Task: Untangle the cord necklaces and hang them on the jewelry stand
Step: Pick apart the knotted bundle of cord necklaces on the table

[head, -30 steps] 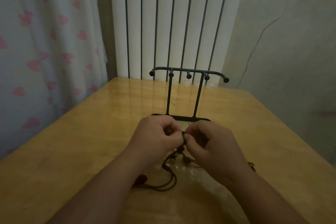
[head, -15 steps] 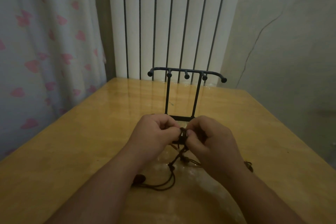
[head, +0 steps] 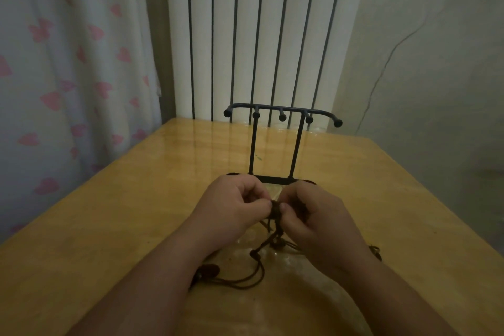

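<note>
The single head-worn view looks forward and down, close over the table (head: 109, 226), toward the jewelry stand (head: 272, 179).

No text, label, brand, number or sign can be read: none is seen on the black metal jewelry stand (head: 272, 179), the glossy yellow wooden table (head: 136, 226) or the white curtain printed with pink hearts (head: 68, 76).
</note>
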